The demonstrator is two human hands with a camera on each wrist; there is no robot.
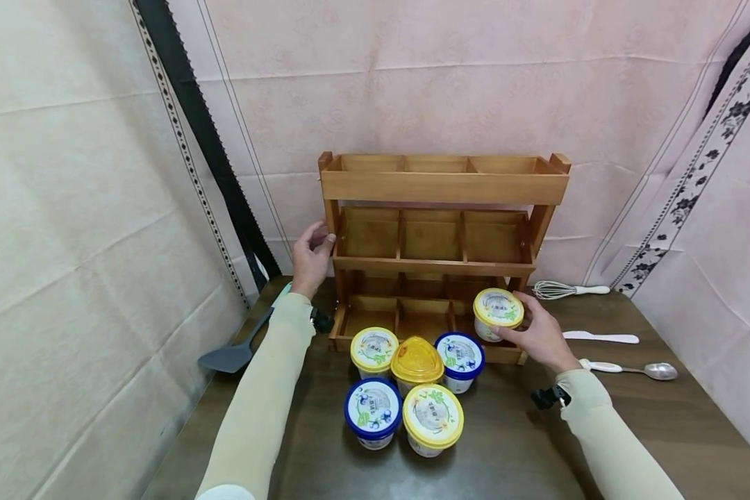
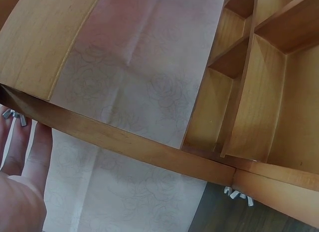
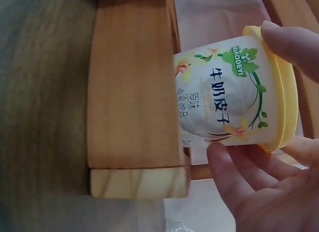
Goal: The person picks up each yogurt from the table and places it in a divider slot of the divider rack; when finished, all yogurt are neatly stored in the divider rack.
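A three-tier wooden rack (image 1: 445,189) with divided compartments stands on the table. My left hand (image 1: 312,258) holds its left upright, with fingers (image 2: 37,154) reaching behind the wood beside a wing nut. My right hand (image 1: 540,337) grips a white tub with a yellow lid (image 1: 498,307) by its lid and side, tilted over the right compartment of the bottom tier. In the right wrist view the tub (image 3: 224,95) shows green leaves and yellow flowers, and its base is hidden by the rack's front board (image 3: 134,87).
In front of the rack are blue-lidded tubs (image 1: 373,410), yellow-lidded tubs (image 1: 434,415) and a tub with a domed amber lid (image 1: 417,360). A spatula (image 1: 228,357) lies left. A whisk (image 1: 556,289), white-handled knife (image 1: 600,337) and spoon (image 1: 660,371) lie right.
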